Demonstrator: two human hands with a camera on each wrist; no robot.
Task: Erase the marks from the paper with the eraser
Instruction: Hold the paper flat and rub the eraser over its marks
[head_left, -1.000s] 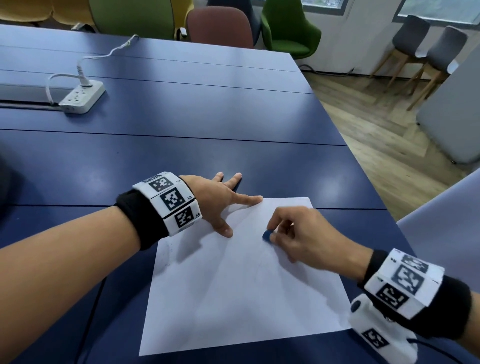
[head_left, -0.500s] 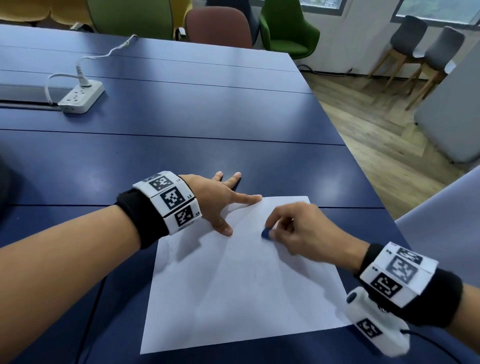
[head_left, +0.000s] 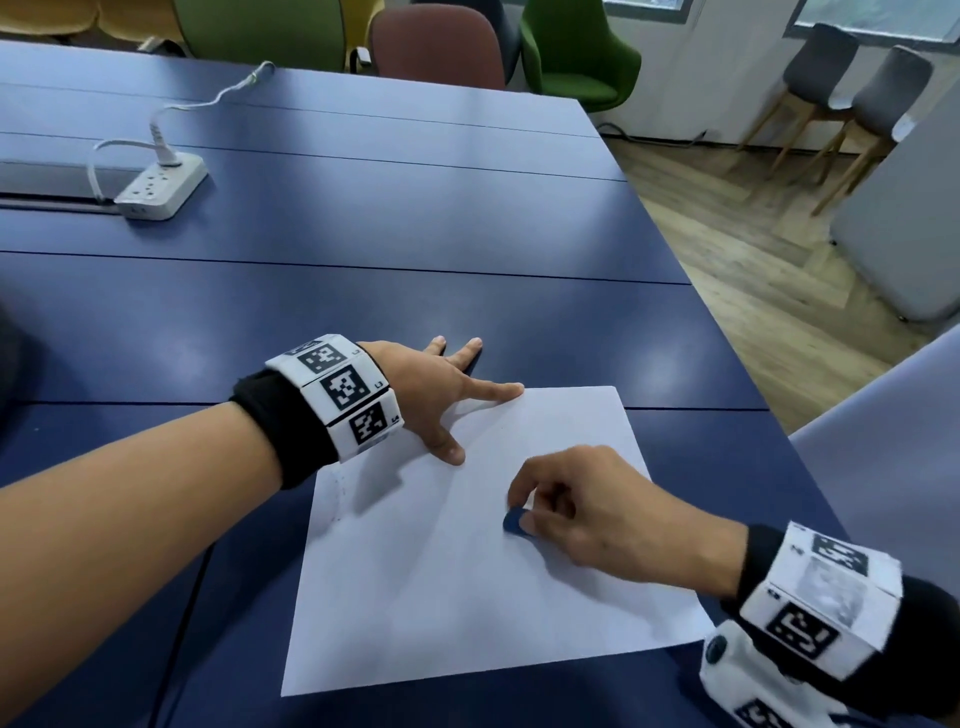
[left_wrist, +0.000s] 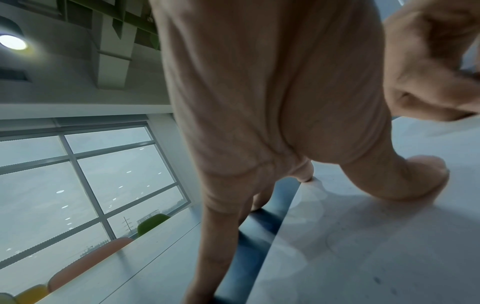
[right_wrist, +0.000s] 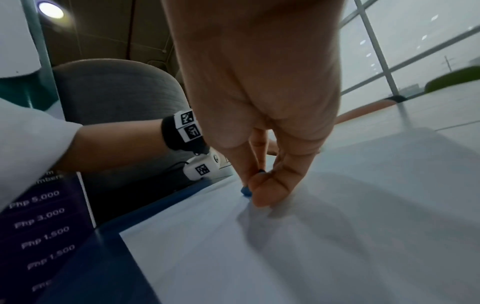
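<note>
A: What do we have on the right hand (head_left: 597, 512)?

B: Fingers curled tight, pinching the eraser (head_left: 516, 521) between thumb and fingertips. Small, blue. In the right wrist view the eraser (right_wrist: 245, 191) tip sits on the paper (right_wrist: 337, 236), just below the fingertips (right_wrist: 262, 193).

A: Where on the sheet?

B: Right of centre on the paper (head_left: 441, 587), nearer the right edge than the left. Hand heel lies over the sheet too.

A: Left hand (head_left: 431, 387)?

B: Spread wide and flat. Thumb and index press the paper's far-left corner; the other fingers lie past the edge on the table (head_left: 363, 306). The left wrist view agrees: left hand (left_wrist: 259, 102) splayed, thumb pad down on the paper (left_wrist: 363, 246), the other fingers on the table (left_wrist: 246, 257) beyond the sheet's edge.

A: Marks?

B: We see faint specks near the left edge, beside the left wrist. Around the eraser the sheet reads plain white; too faint for us to tell more.

A: Sheet itself?

B: Flat on the blue table, turned slightly, near the table's right edge.

A: Anything else?

B: Power strip (head_left: 161, 189) far left with a white cord plugged in, well apart from the paper. Chairs (head_left: 576, 52) beyond the far end. Both wrists wear marker bands.
</note>
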